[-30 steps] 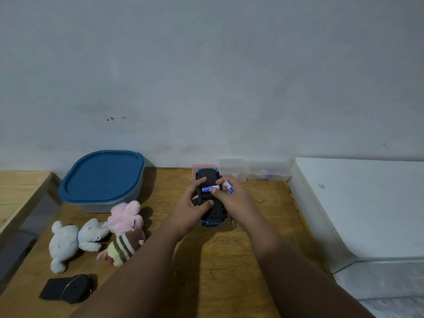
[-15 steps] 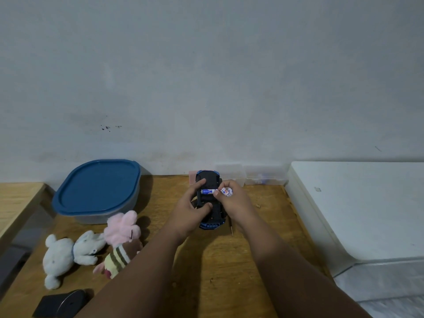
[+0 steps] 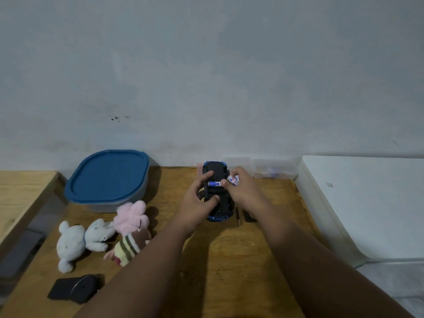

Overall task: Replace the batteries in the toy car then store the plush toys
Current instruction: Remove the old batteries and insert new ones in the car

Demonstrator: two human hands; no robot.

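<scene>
Both hands (image 3: 220, 196) on toy car (image 3: 216, 191)

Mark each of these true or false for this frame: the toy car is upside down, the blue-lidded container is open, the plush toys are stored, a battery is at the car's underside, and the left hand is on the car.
1. The toy car lies upside down on the wooden table. True.
2. The container is open. False: its blue lid is on.
3. The plush toys are stored in the container. False: the white plush and pink plush lie on the table in front of it.
4. The right hand holds a battery at the car's underside. True.
5. The left hand grips the car. True.
</scene>
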